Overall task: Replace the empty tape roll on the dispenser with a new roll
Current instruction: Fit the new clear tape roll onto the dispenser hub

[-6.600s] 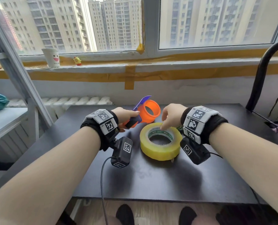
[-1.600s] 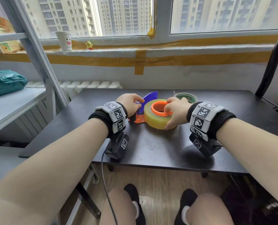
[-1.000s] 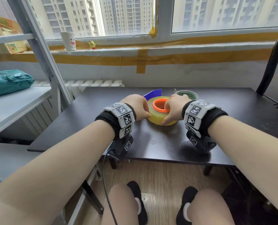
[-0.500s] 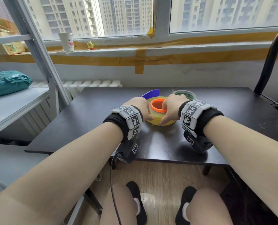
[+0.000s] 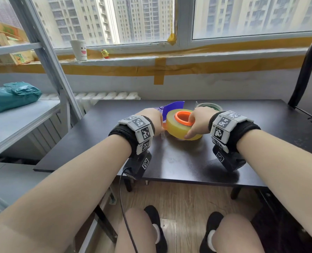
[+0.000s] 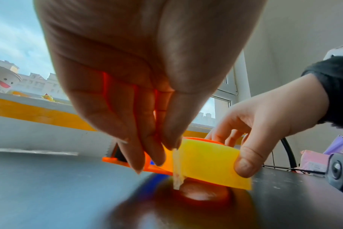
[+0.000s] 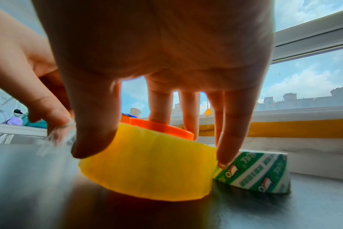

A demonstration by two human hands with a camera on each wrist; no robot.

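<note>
The new yellow tape roll sits around the orange hub of the dispenser, which lies on the black table. The dispenser's blue blade guard sticks out behind. My right hand grips the roll, thumb on its near wall and fingers over the top by the hub. At the roll's left side, my left hand pinches the loose tape end, a thin strip peeled off the roll.
The empty green-and-white tape core lies just behind the roll on the right, almost touching it. A grey shelf with a teal bag stands left of the table. A black tube frame rises at the far right.
My left hand has closed in on the roll's left side and now pinches the tape end. The right hand keeps its grip on the roll.
</note>
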